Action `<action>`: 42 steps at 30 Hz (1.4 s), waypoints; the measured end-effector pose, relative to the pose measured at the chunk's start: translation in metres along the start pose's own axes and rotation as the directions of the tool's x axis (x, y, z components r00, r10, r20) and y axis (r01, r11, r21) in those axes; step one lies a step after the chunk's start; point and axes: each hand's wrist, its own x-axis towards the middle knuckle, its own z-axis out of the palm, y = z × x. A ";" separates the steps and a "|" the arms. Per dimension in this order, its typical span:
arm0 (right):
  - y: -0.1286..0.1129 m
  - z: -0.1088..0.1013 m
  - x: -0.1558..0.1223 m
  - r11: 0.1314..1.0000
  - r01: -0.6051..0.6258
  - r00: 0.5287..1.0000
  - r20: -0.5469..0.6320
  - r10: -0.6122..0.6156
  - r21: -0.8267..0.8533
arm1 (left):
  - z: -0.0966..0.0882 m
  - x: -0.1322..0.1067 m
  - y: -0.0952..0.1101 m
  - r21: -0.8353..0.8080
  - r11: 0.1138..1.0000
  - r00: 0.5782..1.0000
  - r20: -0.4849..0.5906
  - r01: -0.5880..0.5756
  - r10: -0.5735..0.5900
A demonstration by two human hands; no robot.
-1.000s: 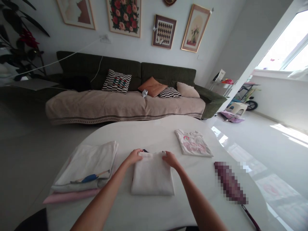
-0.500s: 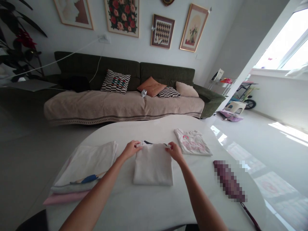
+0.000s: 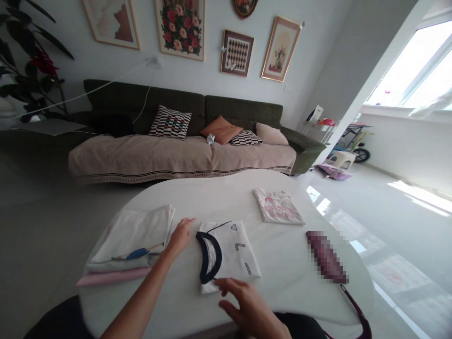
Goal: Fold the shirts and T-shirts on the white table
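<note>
A folded white T-shirt [image 3: 231, 256] lies on the white table, its front up. Its navy collar [image 3: 219, 256] faces left, and dark lettering runs down the right part. Just left of the shirt, my left hand [image 3: 180, 236] is open with its fingers stretched out, touching no cloth that I can make out. My right hand [image 3: 245, 303] hovers at the shirt's near edge, thumb and fingers apart, holding nothing. Whether its fingertips touch the fabric is unclear.
Folded clothes [image 3: 132, 230] are stacked at the table's left, white over pink. A folded white shirt with pink print [image 3: 280, 207] lies at the back right. A blurred dark red item [image 3: 326, 256] sits on the right. Behind the table [image 3: 197, 188] stands a green sofa [image 3: 243, 108].
The folded shirt has been turned over and rotated: its plain side showed before, now the collar and print do. Both hands have let go. My right hand has come nearer to me.
</note>
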 end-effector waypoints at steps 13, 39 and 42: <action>0.046 0.051 -0.012 0.914 -0.344 0.898 -0.359 0.254 -0.214 | 0.052 -0.107 0.073 0.127 0.970 0.960 0.215 -0.208 0.177; 0.100 0.053 -0.029 0.703 -0.610 0.655 -0.266 0.707 0.366 | 0.036 -0.104 0.047 -0.695 0.479 0.842 0.481 0.536 -0.243; 0.127 0.023 -0.037 0.697 -0.602 0.624 -0.316 0.715 0.389 | 0.043 -0.086 0.088 -0.719 0.380 0.810 0.553 0.582 -0.193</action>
